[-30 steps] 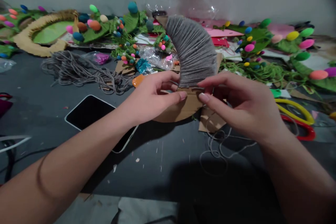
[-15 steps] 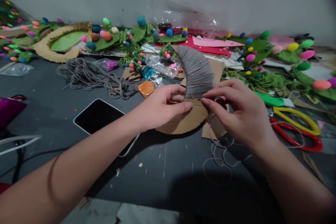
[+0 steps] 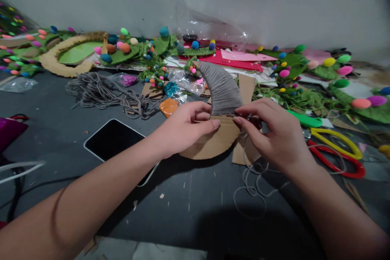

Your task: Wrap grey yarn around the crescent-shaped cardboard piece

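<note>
A curved, crescent-like cardboard piece (image 3: 213,144) is between my two hands above the dark table. Its upper part is closely wound with grey cord (image 3: 222,89), while the lower part shows bare brown cardboard. My left hand (image 3: 185,128) grips the inner side, thumb on the front face and fingers behind. At the outer edge, my right hand (image 3: 272,132) is closed in a pinch at the lowest turn of cord. Loose grey cord (image 3: 251,189) trails below that hand onto the table. The fingertips partly hide the strand.
A phone (image 3: 111,140) lies under my left forearm. Left of centre is a bundle of grey cord (image 3: 100,91). Red-and-yellow-handled scissors (image 3: 350,166) and a green tool (image 3: 304,118) lie right. Green pieces with colourful balls (image 3: 124,50) line the wall.
The crescent's upper tip has shifted left and slightly down. My right hand has moved slightly left, still pinching at the cord. The camera view has shifted a little.
</note>
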Demonstrator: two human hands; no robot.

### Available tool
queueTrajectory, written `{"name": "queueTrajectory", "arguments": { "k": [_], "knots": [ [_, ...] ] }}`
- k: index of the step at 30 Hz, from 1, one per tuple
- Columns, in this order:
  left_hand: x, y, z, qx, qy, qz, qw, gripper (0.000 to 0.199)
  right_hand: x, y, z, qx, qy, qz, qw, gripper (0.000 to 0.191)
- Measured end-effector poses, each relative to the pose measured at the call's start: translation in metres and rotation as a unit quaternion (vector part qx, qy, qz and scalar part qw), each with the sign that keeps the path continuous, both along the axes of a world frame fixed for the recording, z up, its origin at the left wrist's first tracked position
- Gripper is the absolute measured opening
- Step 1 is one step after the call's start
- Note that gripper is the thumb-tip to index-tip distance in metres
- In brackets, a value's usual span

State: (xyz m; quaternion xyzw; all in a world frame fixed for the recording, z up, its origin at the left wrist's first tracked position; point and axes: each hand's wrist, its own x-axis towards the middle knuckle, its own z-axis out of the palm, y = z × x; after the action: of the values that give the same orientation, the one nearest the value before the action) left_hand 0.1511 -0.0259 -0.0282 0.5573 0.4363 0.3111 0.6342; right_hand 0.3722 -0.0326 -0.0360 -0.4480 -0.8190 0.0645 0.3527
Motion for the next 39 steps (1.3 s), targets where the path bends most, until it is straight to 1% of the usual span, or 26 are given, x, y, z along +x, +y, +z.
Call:
{"name": "queueTrajectory", "arguments": {
  "k": [3, 9, 14, 20, 25, 29, 31, 34, 39],
  "knots": [
    [-0.001, 0.001, -0.001, 0.001, 0.002, 0.005, 1.000, 0.026, 0.001, 0.002, -0.001, -0.021, 0.006, 0.007, 1.000, 0.005],
    [0.001, 0.000, -0.002, 0.016, 0.012, 0.005, 1.000, 0.024, -0.003, 0.000, -0.001, -0.037, -0.016, 0.029, 0.999, 0.007],
    [0.001, 0.000, -0.001, 0.022, 0.012, -0.003, 1.000, 0.023, -0.005, -0.003, -0.001, -0.068, -0.026, 0.035, 0.997, 0.005],
    [0.001, 0.000, -0.004, 0.027, 0.021, -0.011, 0.999, 0.021, -0.009, -0.005, -0.002, -0.061, -0.032, 0.033, 0.997, 0.007],
    [0.003, -0.003, -0.007, 0.021, 0.003, -0.020, 1.000, 0.024, -0.016, -0.010, -0.002, -0.051, -0.037, 0.048, 0.997, 0.007],
    [0.004, -0.004, -0.009, 0.039, -0.011, -0.009, 0.999, 0.028, -0.017, -0.012, -0.002, -0.046, -0.043, 0.038, 0.997, 0.007],
    [0.004, -0.003, -0.010, 0.045, -0.006, -0.005, 0.999, 0.026, -0.018, -0.012, -0.002, -0.050, -0.041, 0.033, 0.997, 0.006],
    [0.003, -0.003, -0.012, 0.039, -0.004, 0.003, 0.999, 0.023, -0.018, -0.012, -0.002, -0.057, -0.041, 0.026, 0.997, 0.006],
    [0.004, -0.003, -0.016, 0.034, -0.029, 0.014, 0.999, 0.023, -0.021, -0.013, -0.002, -0.057, -0.042, 0.018, 0.997, 0.006]
  ]
}}
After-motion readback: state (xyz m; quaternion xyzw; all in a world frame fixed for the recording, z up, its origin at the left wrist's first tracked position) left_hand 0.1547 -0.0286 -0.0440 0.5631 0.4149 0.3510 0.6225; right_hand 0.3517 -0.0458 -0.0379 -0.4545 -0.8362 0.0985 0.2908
